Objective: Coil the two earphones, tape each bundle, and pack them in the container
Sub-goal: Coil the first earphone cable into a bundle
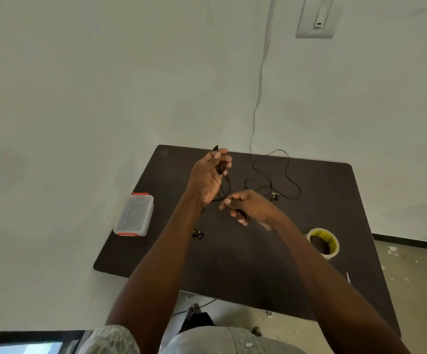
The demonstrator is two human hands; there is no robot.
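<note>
**A:** What did the surface and the room look like?

**B:** A dark brown rectangular tabletop (232, 264) filled the middle and lower right of the frame, pushed against a plain pale wall (105, 85). A thin grey cable (259, 80) ran down that wall from the top of the frame, beside a white wall switch plate (317, 17) at upper right. Speckled floor (411, 277) showed at the right edge.

**A:** And the task's things?

**B:** The left hand (207, 178), raised at centre frame, was closed around one black wired earphone (220, 168), its end poking above the fingers. The right hand (248, 206), just below and to the right, pinched the same cord between curled fingers. The second black earphone cord (287, 172) lay loose on the table, upper right of the hands. A clear plastic container with red latches (134, 215) sat lid-on at the table's left edge; a yellow-cored roll of clear tape (331, 245) lay at the right.

**A:** Anything hard to make out?

**B:** Small dark earbuds (198, 234) below the left wrist were blurred. The black cord largely vanished against the dark table, so I could not tell how many loops were wound.
</note>
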